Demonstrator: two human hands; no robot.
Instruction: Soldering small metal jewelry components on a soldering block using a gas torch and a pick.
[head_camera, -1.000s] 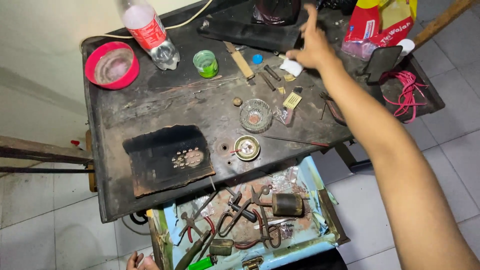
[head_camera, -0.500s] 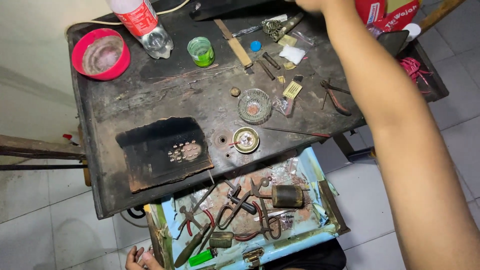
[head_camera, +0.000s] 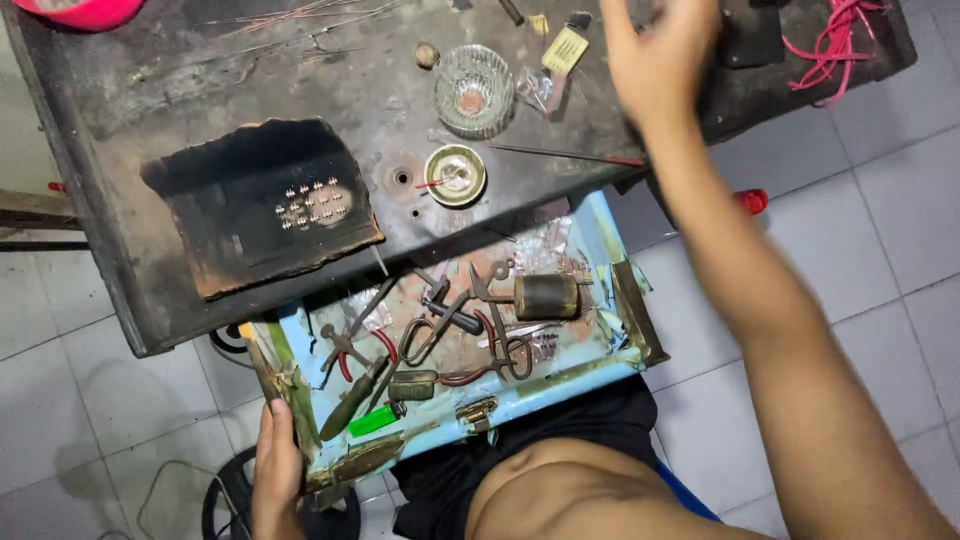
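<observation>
From the head view, my left hand (head_camera: 275, 470) is clamped on the near left corner of the pale blue drawer (head_camera: 600, 235), pulled out under the dark bench (head_camera: 130, 120). It looks stiff, tool-heavy, sharp-rimmed. My right hand (head_camera: 660, 55) hovers loosely spread, holding nothing.

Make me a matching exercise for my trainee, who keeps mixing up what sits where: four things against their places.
Things:
1. glass dish
2. red cord
3. dark spool
4. left hand

Places:
A. far right end of the table
B. inside the open drawer
C. on the drawer's left edge
D. middle of the table, beside the yellow tag

Pairs: 1-D, 2-A, 3-B, 4-C
</observation>
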